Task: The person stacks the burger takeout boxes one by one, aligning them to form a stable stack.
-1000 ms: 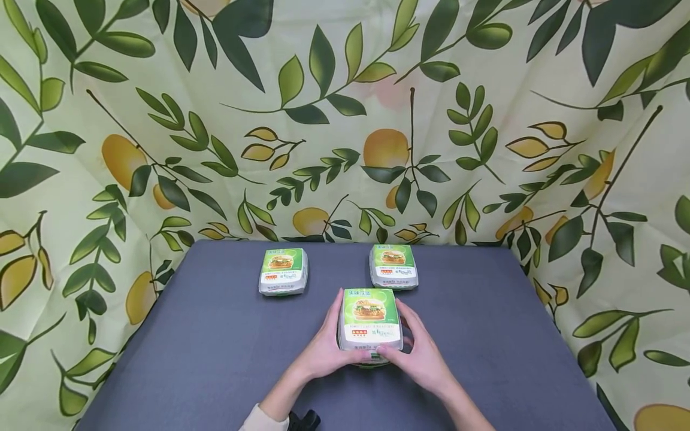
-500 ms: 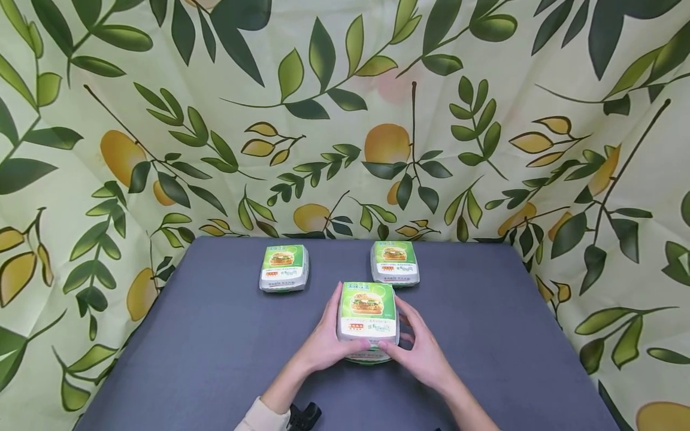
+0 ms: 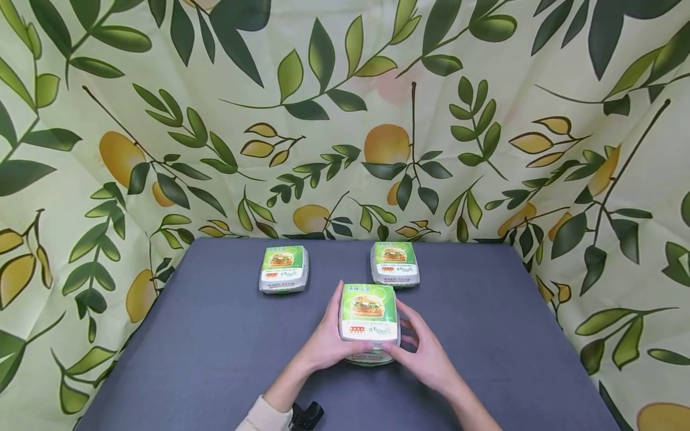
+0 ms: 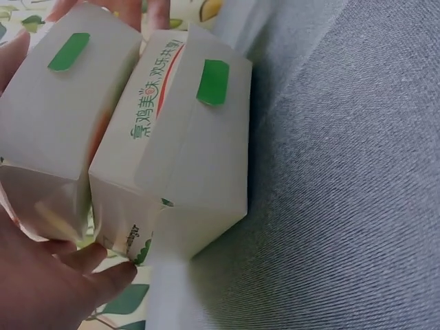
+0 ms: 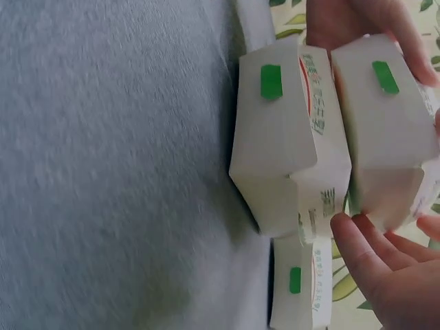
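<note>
Near the table's middle, a green-and-white burger box [image 3: 369, 314] sits on top of a second box [image 3: 368, 358], of which only the front rim shows. My left hand [image 3: 326, 341] grips the upper box's left side and my right hand [image 3: 420, 352] its right side, thumbs on the front edge. The left wrist view shows the upper box [image 4: 58, 124] against my palm and the lower box [image 4: 185, 158] on the cloth. In the right wrist view the upper box [image 5: 381, 124] lies by my fingers [image 5: 375, 265], the lower box [image 5: 282, 137] beneath it.
Two more burger boxes stand further back on the grey tablecloth [image 3: 215, 347], one at the left [image 3: 284, 269] and one at the right [image 3: 395, 264]. A leaf-and-lemon curtain [image 3: 345, 120] closes in the table on three sides. A small black object [image 3: 306, 415] lies at the near edge.
The view has shifted slightly. Both hands keep the same grip on the upper box, which has barely moved.
</note>
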`<control>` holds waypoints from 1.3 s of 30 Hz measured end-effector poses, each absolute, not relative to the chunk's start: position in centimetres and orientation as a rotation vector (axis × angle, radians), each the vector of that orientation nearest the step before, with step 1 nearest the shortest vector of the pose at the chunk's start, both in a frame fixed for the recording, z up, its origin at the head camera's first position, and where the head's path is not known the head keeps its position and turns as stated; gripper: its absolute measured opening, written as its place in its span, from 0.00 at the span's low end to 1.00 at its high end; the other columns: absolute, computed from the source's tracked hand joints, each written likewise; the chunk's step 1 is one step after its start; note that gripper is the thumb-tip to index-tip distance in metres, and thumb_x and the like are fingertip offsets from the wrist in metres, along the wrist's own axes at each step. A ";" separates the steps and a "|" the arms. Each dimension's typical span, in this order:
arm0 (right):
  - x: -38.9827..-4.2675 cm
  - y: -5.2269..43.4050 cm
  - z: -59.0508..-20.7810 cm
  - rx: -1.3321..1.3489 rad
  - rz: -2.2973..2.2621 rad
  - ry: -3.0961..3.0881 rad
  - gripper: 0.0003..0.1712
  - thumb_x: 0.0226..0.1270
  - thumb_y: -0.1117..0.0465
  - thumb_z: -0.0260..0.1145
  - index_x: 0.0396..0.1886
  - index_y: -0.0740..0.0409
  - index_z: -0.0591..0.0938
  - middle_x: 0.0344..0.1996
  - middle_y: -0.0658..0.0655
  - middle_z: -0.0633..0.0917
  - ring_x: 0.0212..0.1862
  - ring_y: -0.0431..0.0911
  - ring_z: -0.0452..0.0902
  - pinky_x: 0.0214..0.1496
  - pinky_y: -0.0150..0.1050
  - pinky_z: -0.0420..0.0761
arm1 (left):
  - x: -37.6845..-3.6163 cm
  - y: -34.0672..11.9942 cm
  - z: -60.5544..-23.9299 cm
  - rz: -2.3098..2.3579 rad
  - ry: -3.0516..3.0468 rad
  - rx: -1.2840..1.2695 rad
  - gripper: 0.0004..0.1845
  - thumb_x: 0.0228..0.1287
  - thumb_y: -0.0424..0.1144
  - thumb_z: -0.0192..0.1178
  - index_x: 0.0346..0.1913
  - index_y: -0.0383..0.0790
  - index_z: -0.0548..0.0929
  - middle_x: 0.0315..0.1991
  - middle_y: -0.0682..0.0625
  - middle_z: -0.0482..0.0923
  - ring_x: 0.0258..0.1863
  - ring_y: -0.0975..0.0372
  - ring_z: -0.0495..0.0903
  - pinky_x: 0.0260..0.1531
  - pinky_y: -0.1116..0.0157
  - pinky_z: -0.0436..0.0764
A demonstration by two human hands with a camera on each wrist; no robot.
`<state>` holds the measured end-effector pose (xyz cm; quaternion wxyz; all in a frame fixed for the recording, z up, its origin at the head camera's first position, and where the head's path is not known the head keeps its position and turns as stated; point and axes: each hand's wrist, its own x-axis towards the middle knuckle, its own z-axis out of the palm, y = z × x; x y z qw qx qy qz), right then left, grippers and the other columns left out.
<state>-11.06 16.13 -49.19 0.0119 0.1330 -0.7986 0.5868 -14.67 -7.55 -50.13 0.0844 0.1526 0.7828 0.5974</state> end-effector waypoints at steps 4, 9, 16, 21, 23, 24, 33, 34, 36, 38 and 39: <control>-11.2 16.8 -48.8 0.451 1.836 -2.520 0.48 0.61 0.58 0.78 0.78 0.52 0.65 0.73 0.61 0.67 0.67 0.61 0.71 0.60 0.47 0.80 | -14.7 -7.5 -50.4 1.786 2.327 0.448 0.71 0.47 0.48 0.82 0.83 0.53 0.37 0.80 0.46 0.48 0.75 0.53 0.55 0.72 0.44 0.53; -11.8 18.1 -48.7 0.542 1.784 -2.559 0.46 0.63 0.57 0.77 0.78 0.54 0.65 0.74 0.61 0.67 0.66 0.63 0.72 0.61 0.48 0.79 | -14.8 -7.4 -50.5 1.796 2.323 0.448 0.71 0.46 0.47 0.83 0.83 0.51 0.38 0.79 0.45 0.50 0.74 0.53 0.57 0.72 0.45 0.53; -13.1 20.3 -47.3 0.560 1.673 -2.568 0.42 0.67 0.59 0.73 0.77 0.55 0.65 0.73 0.63 0.69 0.67 0.60 0.73 0.61 0.50 0.78 | -14.6 -7.3 -50.3 1.801 2.331 0.458 0.73 0.44 0.48 0.83 0.83 0.48 0.38 0.79 0.43 0.48 0.75 0.52 0.55 0.72 0.46 0.53; -14.1 21.0 -46.1 0.510 1.624 -2.574 0.39 0.69 0.58 0.72 0.76 0.55 0.67 0.72 0.61 0.71 0.66 0.57 0.75 0.62 0.50 0.77 | -14.5 -7.4 -50.3 1.775 2.359 0.449 0.72 0.44 0.49 0.83 0.83 0.50 0.39 0.80 0.43 0.47 0.75 0.52 0.55 0.72 0.44 0.53; -14.6 21.2 -45.9 0.490 1.620 -2.575 0.38 0.69 0.57 0.72 0.76 0.55 0.67 0.71 0.61 0.71 0.66 0.57 0.74 0.63 0.51 0.77 | -14.5 -7.4 -50.4 1.767 2.369 0.443 0.72 0.44 0.50 0.83 0.83 0.50 0.39 0.80 0.44 0.47 0.75 0.52 0.55 0.72 0.44 0.53; -14.9 21.2 -45.8 0.478 1.608 -2.578 0.38 0.69 0.57 0.72 0.76 0.56 0.67 0.71 0.62 0.72 0.66 0.57 0.74 0.63 0.52 0.76 | -14.5 -7.4 -50.4 1.764 2.372 0.439 0.72 0.44 0.50 0.83 0.83 0.50 0.39 0.80 0.44 0.47 0.75 0.52 0.55 0.72 0.44 0.53; -18.0 21.7 -45.6 0.332 1.487 -2.622 0.41 0.69 0.51 0.71 0.76 0.61 0.66 0.70 0.67 0.71 0.68 0.64 0.70 0.66 0.60 0.72 | -14.6 -7.5 -50.8 1.786 2.347 0.440 0.72 0.45 0.49 0.83 0.83 0.51 0.39 0.79 0.45 0.49 0.74 0.54 0.56 0.72 0.46 0.53; -18.4 21.7 -45.6 0.325 1.476 -2.627 0.42 0.69 0.51 0.71 0.76 0.61 0.66 0.70 0.67 0.70 0.68 0.64 0.69 0.66 0.60 0.72 | -14.6 -7.5 -50.8 1.789 2.343 0.440 0.72 0.45 0.49 0.83 0.83 0.51 0.39 0.79 0.45 0.49 0.74 0.54 0.56 0.72 0.46 0.54; -19.1 21.8 -45.8 0.321 1.446 -2.632 0.42 0.69 0.51 0.71 0.76 0.62 0.66 0.70 0.68 0.70 0.69 0.64 0.69 0.66 0.60 0.72 | -14.6 -7.5 -50.8 1.793 2.338 0.439 0.72 0.45 0.48 0.83 0.83 0.51 0.39 0.79 0.45 0.50 0.74 0.53 0.57 0.71 0.45 0.54; -19.8 21.8 -45.8 0.322 1.408 -2.636 0.42 0.70 0.51 0.71 0.76 0.63 0.66 0.71 0.68 0.69 0.69 0.64 0.68 0.67 0.60 0.70 | -14.6 -7.5 -50.8 1.793 2.339 0.436 0.71 0.45 0.47 0.83 0.83 0.51 0.39 0.79 0.45 0.51 0.73 0.53 0.57 0.71 0.44 0.55; -20.1 21.8 -45.9 0.322 1.392 -2.638 0.42 0.70 0.51 0.71 0.76 0.63 0.65 0.71 0.68 0.69 0.69 0.64 0.67 0.68 0.60 0.70 | -14.6 -7.5 -50.7 1.792 2.340 0.434 0.71 0.45 0.47 0.83 0.83 0.52 0.39 0.79 0.45 0.50 0.73 0.53 0.57 0.71 0.44 0.55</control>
